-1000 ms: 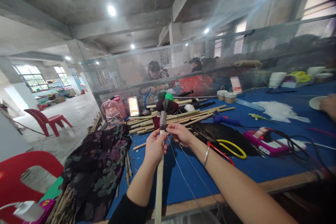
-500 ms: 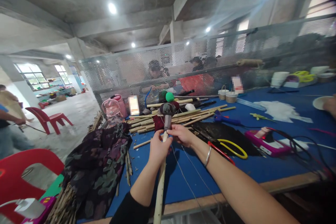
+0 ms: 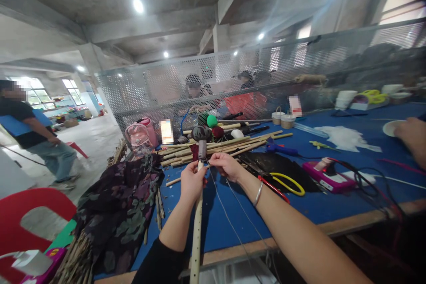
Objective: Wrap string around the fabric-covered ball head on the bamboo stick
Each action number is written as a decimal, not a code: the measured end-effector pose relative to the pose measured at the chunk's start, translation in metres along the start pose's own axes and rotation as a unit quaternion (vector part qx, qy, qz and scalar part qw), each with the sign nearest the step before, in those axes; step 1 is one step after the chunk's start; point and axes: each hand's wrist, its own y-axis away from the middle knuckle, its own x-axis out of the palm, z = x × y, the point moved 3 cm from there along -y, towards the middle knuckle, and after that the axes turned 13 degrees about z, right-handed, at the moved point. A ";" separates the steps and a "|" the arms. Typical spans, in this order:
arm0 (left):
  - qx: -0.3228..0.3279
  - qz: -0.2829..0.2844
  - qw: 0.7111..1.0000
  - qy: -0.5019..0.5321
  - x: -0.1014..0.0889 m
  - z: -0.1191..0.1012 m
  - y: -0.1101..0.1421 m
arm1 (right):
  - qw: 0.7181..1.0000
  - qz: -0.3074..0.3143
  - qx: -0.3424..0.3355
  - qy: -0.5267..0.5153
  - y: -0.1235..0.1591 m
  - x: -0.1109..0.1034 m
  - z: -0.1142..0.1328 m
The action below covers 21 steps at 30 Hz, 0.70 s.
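Note:
My left hand (image 3: 193, 181) is wrapped round a pale stick (image 3: 197, 230) with small dark holes along its length. At the stick's far end sits a round head (image 3: 201, 133) covered in dark patterned cloth, with a grey wrapped neck (image 3: 202, 149) below it. Just right of that neck, my right hand (image 3: 226, 167) pinches a thin cord (image 3: 209, 165) between thumb and fingers. Thin cord strands (image 3: 226, 213) hang from there down over the table's front edge.
Several bamboo sticks (image 3: 249, 144) lie beyond my hands. Patterned dark cloth (image 3: 120, 213) covers the left side. Yellow-and-red-handled scissors (image 3: 288, 183), a purple power strip (image 3: 328, 177) and a blue glue gun (image 3: 281, 148) lie right. Another person's hand (image 3: 414, 140) holds a bowl. A person (image 3: 36, 133) walks at left.
My right hand has drawn slightly away from the stick with the cord. The view has shifted a little. A person in dark clothing has come into view at the left.

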 end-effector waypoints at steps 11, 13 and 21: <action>0.004 0.149 0.964 0.218 0.007 -0.001 -0.004 | 0.985 0.125 -0.002 -0.119 -0.001 0.009 0.001; -0.049 0.167 0.953 0.250 0.007 0.003 -0.005 | 0.980 0.148 0.010 -0.133 -0.001 0.010 -0.003; -0.034 0.041 0.998 0.019 0.012 0.016 -0.003 | 0.998 0.047 0.030 -0.032 -0.005 0.008 -0.012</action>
